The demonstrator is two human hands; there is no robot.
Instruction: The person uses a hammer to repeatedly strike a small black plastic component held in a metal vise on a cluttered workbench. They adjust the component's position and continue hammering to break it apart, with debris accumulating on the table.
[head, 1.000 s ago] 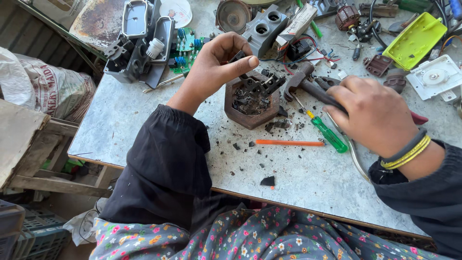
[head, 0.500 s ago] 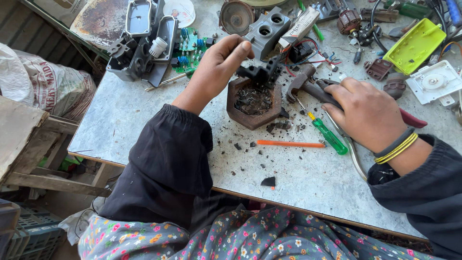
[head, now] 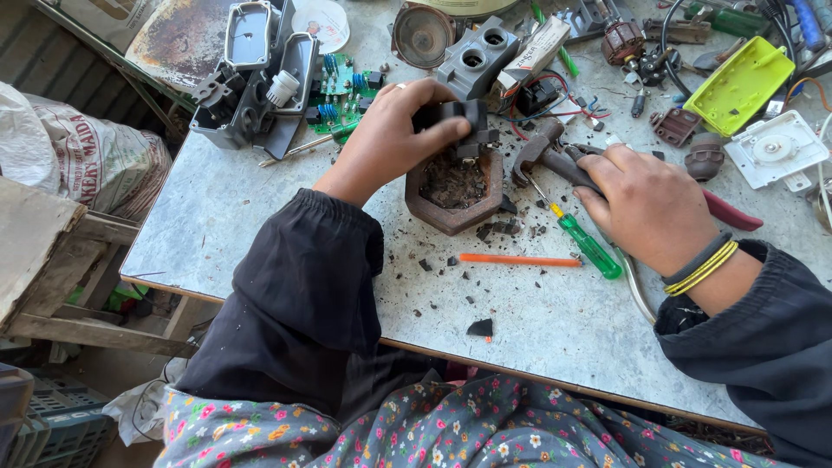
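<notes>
my left hand (head: pixel 387 139) is pinching a dark blocky plastic-and-metal part (head: pixel 462 120) directly over the brown hexagonal casing (head: pixel 458 192) | my right hand (head: pixel 646 204), just right of it, is gripping red-handled pliers (head: pixel 555 159); their long axis is pointing left at the casing

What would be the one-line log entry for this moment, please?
left hand: holds black part over brown housing | right hand: grips pliers | screwdriver: on table

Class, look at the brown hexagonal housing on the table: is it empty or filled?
Filled: the brown hexagonal housing stands open-topped, with dark broken fragments heaped inside.
</notes>
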